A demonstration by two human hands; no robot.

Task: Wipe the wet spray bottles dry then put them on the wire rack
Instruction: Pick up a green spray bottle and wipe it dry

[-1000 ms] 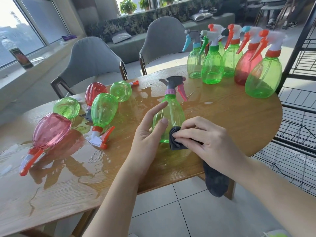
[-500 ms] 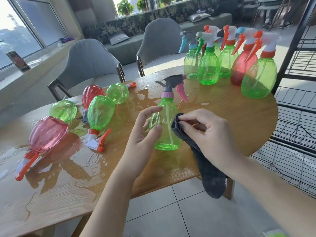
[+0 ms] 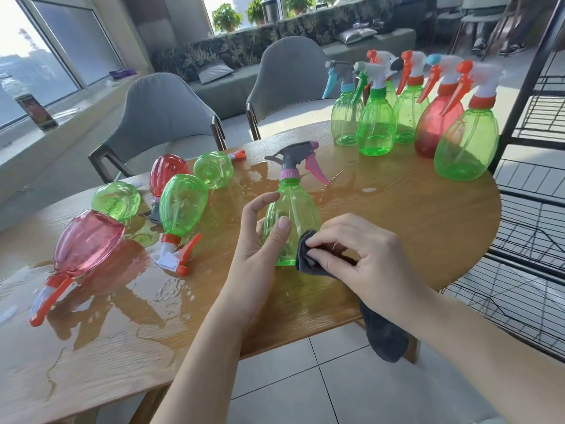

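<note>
Upright, ribbed translucent green bottle [image 3: 292,221] in left-hand [image 3: 260,240] curled grip, right hand [image 3: 357,255] pinching soft grey cloth [image 3: 308,255] against it.

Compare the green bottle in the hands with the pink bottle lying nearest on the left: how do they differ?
The green bottle with the grey sprayer stands upright; the pink bottle lies on its side in water. The left hand holds the green one, nothing touches the pink one. Its trigger is pink, the other's orange. Both are see-through plastic.
</note>
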